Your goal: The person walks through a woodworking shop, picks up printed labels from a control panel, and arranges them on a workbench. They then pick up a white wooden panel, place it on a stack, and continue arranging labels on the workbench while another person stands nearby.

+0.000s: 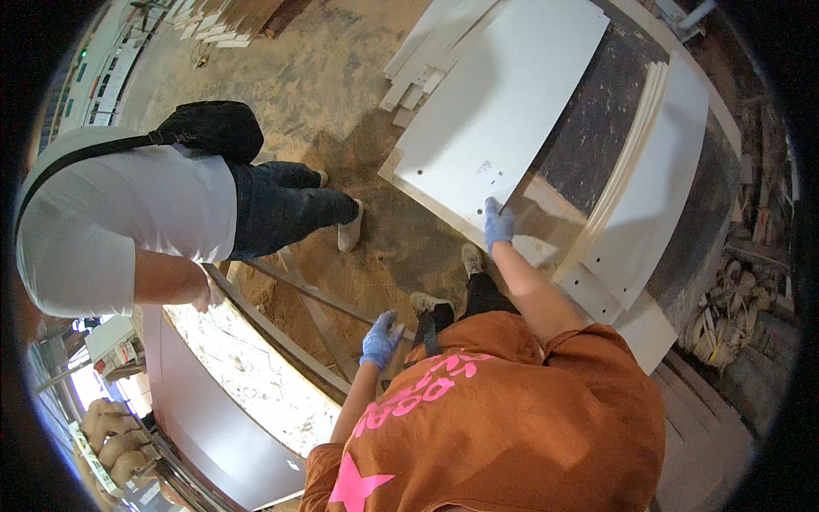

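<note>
My right hand (499, 225), in a blue glove, grips the near corner of a large white panel (503, 102) with small round holes near its end. Its fingers lie on the panel's top face. My left hand (381, 340), also gloved in blue, hangs in the air near a frame (311, 294) of long bars, fingers apart and nothing in them. To the right of the white panel lies a stack of narrow, curved white boards (627, 158), with a wider white board (674, 179) beside it.
A person in a white shirt (128, 196) with a black bag stands at my left, one hand on a work table edge. A curved grey panel (205, 410) lies at lower left, next to a brightly lit surface (256, 375). White offcuts (418, 85) lie beyond the panel.
</note>
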`<action>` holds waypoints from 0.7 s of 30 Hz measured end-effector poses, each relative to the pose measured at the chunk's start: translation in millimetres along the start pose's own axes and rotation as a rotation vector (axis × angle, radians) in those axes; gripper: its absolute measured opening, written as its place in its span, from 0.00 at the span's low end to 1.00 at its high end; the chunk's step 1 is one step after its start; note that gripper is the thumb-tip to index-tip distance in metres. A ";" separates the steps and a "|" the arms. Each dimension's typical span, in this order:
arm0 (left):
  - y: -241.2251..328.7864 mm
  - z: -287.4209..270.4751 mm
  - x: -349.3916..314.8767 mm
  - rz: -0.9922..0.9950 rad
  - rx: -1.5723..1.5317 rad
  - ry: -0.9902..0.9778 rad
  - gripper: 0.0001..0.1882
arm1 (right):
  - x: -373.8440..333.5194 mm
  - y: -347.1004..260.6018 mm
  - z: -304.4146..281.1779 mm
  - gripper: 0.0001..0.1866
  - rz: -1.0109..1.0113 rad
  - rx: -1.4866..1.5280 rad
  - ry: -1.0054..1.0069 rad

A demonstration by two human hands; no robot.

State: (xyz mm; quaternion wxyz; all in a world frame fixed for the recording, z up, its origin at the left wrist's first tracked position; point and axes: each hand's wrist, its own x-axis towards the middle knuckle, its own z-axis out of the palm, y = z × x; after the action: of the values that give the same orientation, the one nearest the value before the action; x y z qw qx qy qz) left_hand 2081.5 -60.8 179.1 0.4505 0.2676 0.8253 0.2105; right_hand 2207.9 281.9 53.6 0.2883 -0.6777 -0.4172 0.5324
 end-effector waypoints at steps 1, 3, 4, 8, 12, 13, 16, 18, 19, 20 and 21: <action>0.6 -1.7 17.9 0.022 -0.009 0.018 0.29 | 13.9 -17.2 -2.1 0.24 -0.058 -0.106 0.007; 38.2 -18.6 51.7 0.077 0.154 0.085 0.32 | 29.4 -44.5 -7.9 0.24 -0.074 -0.126 -0.021; 66.0 -30.4 74.0 0.103 0.234 0.118 0.34 | 37.3 -56.0 -10.4 0.24 -0.082 -0.140 -0.033; 125.5 -58.1 196.0 0.346 0.212 0.369 0.39 | 60.7 -49.1 -8.4 0.26 -0.105 -0.113 -0.114; 192.7 -77.5 289.3 0.223 0.252 0.368 0.45 | 64.8 -38.3 -5.6 0.28 -0.189 -0.119 -0.104; 199.7 -76.8 308.0 0.203 0.245 0.350 0.46 | 64.8 -39.7 -7.2 0.28 -0.113 -0.106 -0.136; 200.2 -71.0 354.1 0.116 0.204 0.204 0.45 | 52.5 -66.9 -11.7 0.28 0.025 -0.058 -0.220; 205.2 -60.4 369.4 0.085 0.150 0.132 0.43 | 44.5 -79.2 -19.5 0.27 0.011 -0.019 -0.232; 211.8 -57.0 365.4 0.082 0.120 0.123 0.42 | 51.5 -72.6 -23.5 0.26 0.063 -0.165 -0.229; 214.2 -53.5 363.7 0.075 0.088 0.115 0.41 | 54.2 -63.8 -31.0 0.26 0.166 -0.069 -0.187; 172.6 -49.9 380.6 0.068 0.033 0.156 0.41 | 36.9 -85.2 -26.6 0.25 0.243 0.004 -0.197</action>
State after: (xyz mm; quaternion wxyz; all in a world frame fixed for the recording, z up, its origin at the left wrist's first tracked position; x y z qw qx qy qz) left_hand 1910.7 306.8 65.8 0.3729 0.2859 0.8516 0.2323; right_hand 2214.6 356.9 114.1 0.1806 -0.6671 -0.3574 0.6281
